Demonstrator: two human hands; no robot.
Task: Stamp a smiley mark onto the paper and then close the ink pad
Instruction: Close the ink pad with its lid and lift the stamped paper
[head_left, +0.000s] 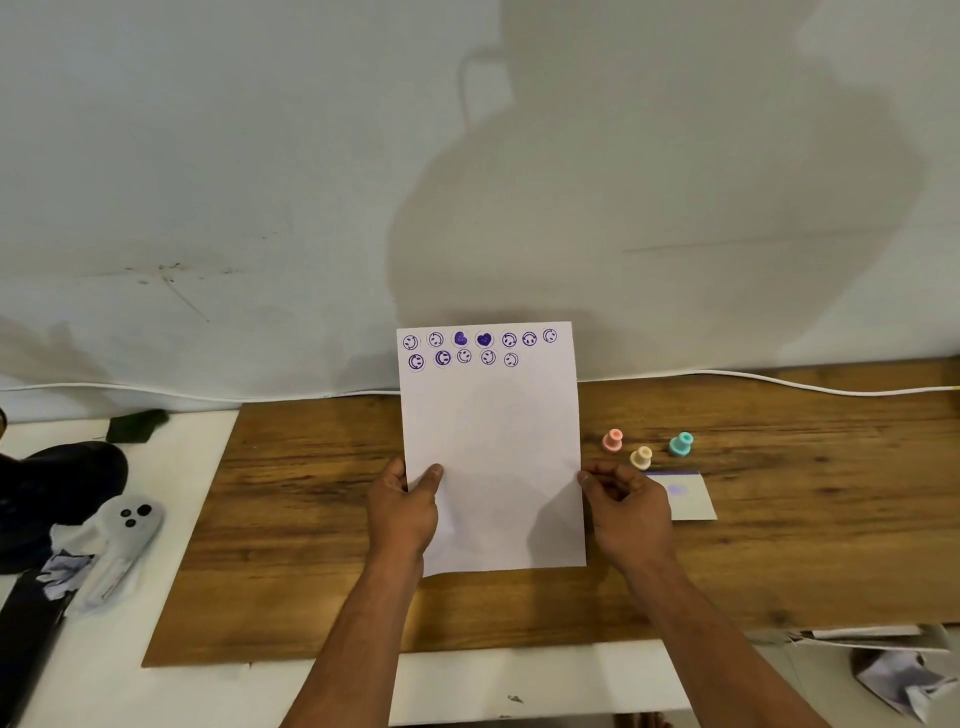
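Note:
A white sheet of paper (491, 441) is held up above the wooden board, its top edge showing two rows of purple smiley and heart marks. My left hand (402, 512) pinches its lower left edge with the thumb on the front. My right hand (626, 506) grips the right edge. Three small stamps lie on the board to the right: a pink one (613, 440), a cream one (641, 457) and a teal one (680, 444). The white ink pad (688, 496) rests just behind my right hand, partly hidden, a purple smudge on it.
The wooden board (291, 519) lies on a white table (197, 691). At the left sit a black object (57, 488) and a grey pouch (122, 540). A white cable (805, 385) runs along the wall. Crumpled paper (893, 680) lies at the lower right.

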